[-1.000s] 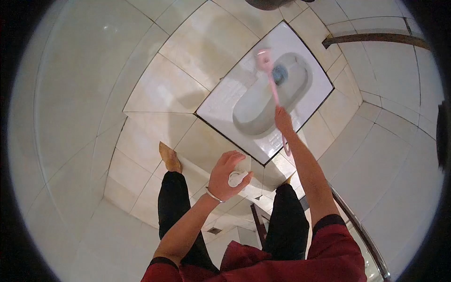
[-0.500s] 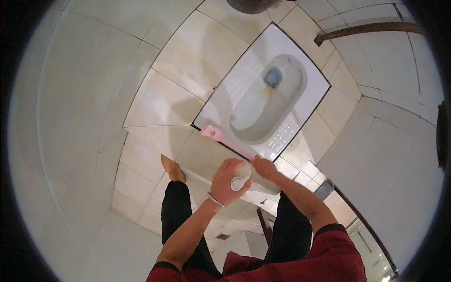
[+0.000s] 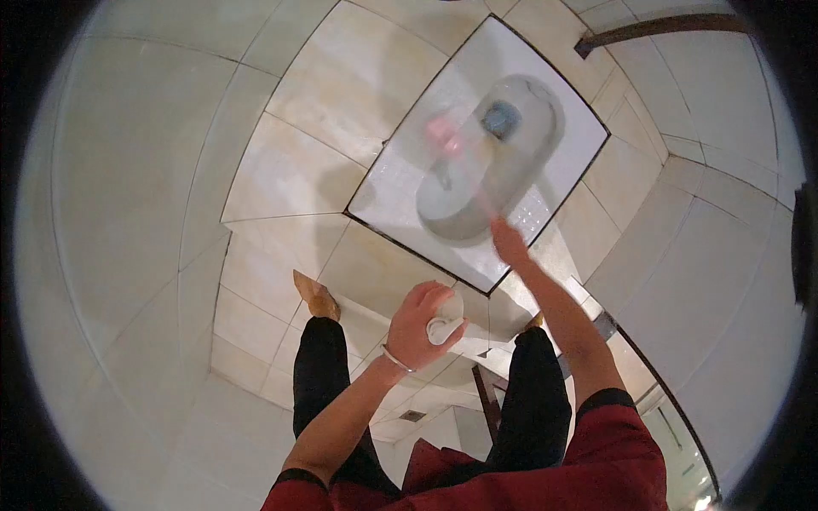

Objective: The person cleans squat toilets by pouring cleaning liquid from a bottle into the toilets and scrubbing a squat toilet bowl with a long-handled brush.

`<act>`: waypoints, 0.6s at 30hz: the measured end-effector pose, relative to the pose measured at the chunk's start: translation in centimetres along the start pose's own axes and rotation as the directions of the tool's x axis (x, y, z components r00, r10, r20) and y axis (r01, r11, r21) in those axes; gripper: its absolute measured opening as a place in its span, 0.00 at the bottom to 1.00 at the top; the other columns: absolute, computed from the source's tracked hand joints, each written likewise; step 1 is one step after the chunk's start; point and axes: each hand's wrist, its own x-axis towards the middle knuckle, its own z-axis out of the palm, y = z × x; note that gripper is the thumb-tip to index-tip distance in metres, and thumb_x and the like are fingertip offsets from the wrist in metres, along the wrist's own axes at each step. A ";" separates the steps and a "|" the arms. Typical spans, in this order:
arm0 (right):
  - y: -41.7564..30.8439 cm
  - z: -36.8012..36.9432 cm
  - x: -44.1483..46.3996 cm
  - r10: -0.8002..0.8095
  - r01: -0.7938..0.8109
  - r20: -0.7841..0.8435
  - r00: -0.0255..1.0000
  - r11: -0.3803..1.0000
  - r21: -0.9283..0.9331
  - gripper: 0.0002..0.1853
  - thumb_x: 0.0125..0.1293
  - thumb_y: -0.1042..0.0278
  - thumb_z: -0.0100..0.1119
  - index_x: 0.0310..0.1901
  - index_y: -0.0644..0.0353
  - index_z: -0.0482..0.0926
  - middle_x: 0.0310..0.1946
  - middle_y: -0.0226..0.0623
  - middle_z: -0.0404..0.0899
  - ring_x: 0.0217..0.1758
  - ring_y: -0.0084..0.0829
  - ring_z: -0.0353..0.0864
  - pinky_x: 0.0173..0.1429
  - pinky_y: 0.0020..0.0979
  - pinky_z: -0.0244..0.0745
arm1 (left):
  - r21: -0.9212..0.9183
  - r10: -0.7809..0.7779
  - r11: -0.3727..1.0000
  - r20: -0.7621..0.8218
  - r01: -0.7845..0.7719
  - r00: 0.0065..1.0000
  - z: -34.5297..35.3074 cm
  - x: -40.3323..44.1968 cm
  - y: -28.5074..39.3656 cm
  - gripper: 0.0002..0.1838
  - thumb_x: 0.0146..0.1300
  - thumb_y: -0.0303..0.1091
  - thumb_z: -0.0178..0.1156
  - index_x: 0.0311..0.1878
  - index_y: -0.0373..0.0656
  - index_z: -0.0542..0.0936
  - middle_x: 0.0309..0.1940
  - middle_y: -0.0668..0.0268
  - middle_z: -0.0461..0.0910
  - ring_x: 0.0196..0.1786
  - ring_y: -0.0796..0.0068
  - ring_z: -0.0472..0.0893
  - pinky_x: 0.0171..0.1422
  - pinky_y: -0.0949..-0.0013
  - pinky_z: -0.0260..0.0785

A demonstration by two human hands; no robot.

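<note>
A white squat toilet (image 3: pixel 392 192) is set into the tiled floor ahead of me, with a blue-grey patch at its drain hole. My right hand (image 3: pixel 509 244) is closed round the thin end of a long-handled pink brush (image 3: pixel 443 136). The brush is smeared by motion, and its wide pink head appears over the left side of the bowl; whether it touches the surface I cannot tell. Closer to me, my left hand (image 3: pixel 419 328) grips a whitish bottle (image 3: pixel 445 329) with a round white top. Fingers and palm cover part of that bottle.
Beige floor tiles (image 3: pixel 290 170) surround the toilet, which has a dark-edged rim. My two feet stand on the near side, the left foot (image 3: pixel 317 298) more visible. A dark brown bar (image 3: pixel 665 30) shows at the upper right. Tiled walls (image 3: pixel 128 153) close in on both sides.
My right hand has moved forward and right, swinging the pink brush from the toilet's near edge to over the bowl. My left hand still holds the bottle in nearly the same place.
</note>
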 end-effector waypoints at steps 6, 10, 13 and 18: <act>0.7 -0.9 -0.1 -0.050 0.065 -0.224 0.973 0.996 0.059 0.18 0.67 0.56 0.35 0.33 0.64 0.67 0.20 0.52 0.72 0.26 0.51 0.75 0.31 0.47 0.69 | 0.058 0.026 0.998 0.006 -0.027 1.000 1.3 0.0 0.0 0.23 0.44 0.36 0.65 0.44 0.41 0.69 0.43 0.52 0.70 0.47 0.53 0.71 0.48 0.61 0.66; -2.7 0.1 -3.9 0.122 -0.140 0.096 0.988 0.966 0.217 0.20 0.67 0.52 0.30 0.36 0.62 0.65 0.26 0.55 0.74 0.30 0.56 0.74 0.32 0.50 0.69 | 0.029 0.020 0.999 0.021 -0.021 1.000 1.1 0.0 0.2 0.24 0.44 0.36 0.65 0.45 0.41 0.69 0.42 0.53 0.71 0.47 0.54 0.71 0.49 0.61 0.66; -5.0 -2.6 -6.2 0.294 -0.372 0.360 0.886 0.913 0.168 0.19 0.67 0.55 0.32 0.43 0.64 0.66 0.30 0.55 0.75 0.37 0.49 0.77 0.41 0.48 0.70 | 0.023 0.027 0.999 -0.007 -0.027 1.000 0.6 0.3 -0.2 0.24 0.44 0.36 0.65 0.45 0.41 0.69 0.42 0.54 0.71 0.47 0.54 0.71 0.49 0.60 0.66; -9.3 -3.2 -3.9 -0.132 0.114 0.472 0.872 0.991 0.066 0.14 0.59 0.68 0.43 0.45 0.64 0.65 0.37 0.50 0.71 0.38 0.44 0.76 0.38 0.43 0.72 | 0.036 0.012 0.999 -0.081 -0.009 0.997 -0.2 -0.9 -0.6 0.25 0.43 0.35 0.65 0.46 0.42 0.69 0.43 0.54 0.70 0.47 0.54 0.70 0.48 0.60 0.66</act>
